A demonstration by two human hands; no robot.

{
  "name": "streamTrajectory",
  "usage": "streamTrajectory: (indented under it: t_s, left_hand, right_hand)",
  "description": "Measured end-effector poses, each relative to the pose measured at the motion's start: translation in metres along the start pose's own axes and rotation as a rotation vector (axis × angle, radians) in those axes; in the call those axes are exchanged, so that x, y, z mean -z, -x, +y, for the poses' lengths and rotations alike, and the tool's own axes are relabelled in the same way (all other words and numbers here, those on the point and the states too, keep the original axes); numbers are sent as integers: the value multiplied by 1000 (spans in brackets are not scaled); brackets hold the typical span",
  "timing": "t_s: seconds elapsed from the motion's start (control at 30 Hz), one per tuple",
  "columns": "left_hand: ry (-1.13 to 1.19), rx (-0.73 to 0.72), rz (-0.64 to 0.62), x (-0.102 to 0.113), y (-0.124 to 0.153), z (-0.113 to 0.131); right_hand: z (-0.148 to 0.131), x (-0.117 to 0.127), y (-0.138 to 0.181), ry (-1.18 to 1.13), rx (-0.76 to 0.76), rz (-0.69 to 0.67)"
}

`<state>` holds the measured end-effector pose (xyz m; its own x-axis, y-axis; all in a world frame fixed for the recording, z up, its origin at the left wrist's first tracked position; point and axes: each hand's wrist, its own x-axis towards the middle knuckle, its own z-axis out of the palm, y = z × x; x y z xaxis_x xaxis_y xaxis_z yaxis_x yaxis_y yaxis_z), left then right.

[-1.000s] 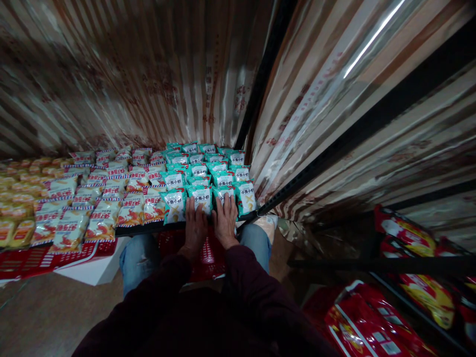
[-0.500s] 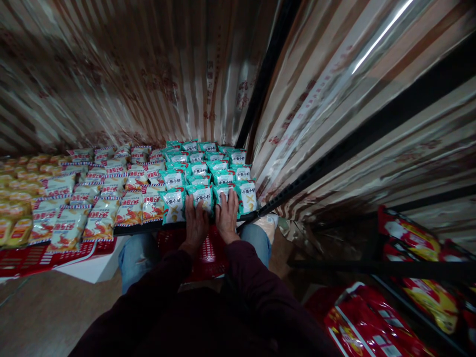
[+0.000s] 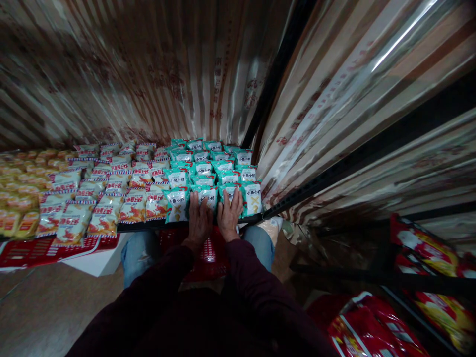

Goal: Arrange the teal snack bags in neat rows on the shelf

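The left hand [image 3: 200, 221] lies with extended fingers against the front of a small teal-and-white plastic snack packet [image 3: 209, 194], second from the left in the near row; the right hand [image 3: 229, 216] rests likewise on the matching packet [image 3: 227, 190] just to its right; the grip of each hand is released, fingers spread and not curled round anything visible; more teal-and-white packets [image 3: 204, 168] stand in rows towards the far side, at the right end of a black-edged shelf [image 3: 148, 226]; to their left are pale plastic packets with red lettering and striped ends [image 3: 106, 213], then small yellow packets [image 3: 27, 224] at the far left; a red perforated plastic basket [image 3: 48, 252] sits below the shelf at near left; brown-striped glossy sheeting [image 3: 186, 99] hangs behind.
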<state>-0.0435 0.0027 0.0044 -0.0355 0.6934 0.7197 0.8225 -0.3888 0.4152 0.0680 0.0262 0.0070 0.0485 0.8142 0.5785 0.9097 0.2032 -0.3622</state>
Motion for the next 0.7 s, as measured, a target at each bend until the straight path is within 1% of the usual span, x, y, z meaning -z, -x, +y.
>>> streamTrajectory:
  t_s: [0.2,0.43,0.57,0.7]
  left_hand:
    - [-44,7,39,-3,-3,0]
    - [-32,6,12,-7,0,-5]
    - [-53,-14,4,-7,-1,-7]
    - [-52,-8,-9,-7,-2,-8]
  right_hand:
    - [-1,1,1,36,35,-2]
    - [-1,-1,2,25,54,-24]
    - [2,-3,3,8,97,-7]
    - [3,-4,3,-18,105,7]
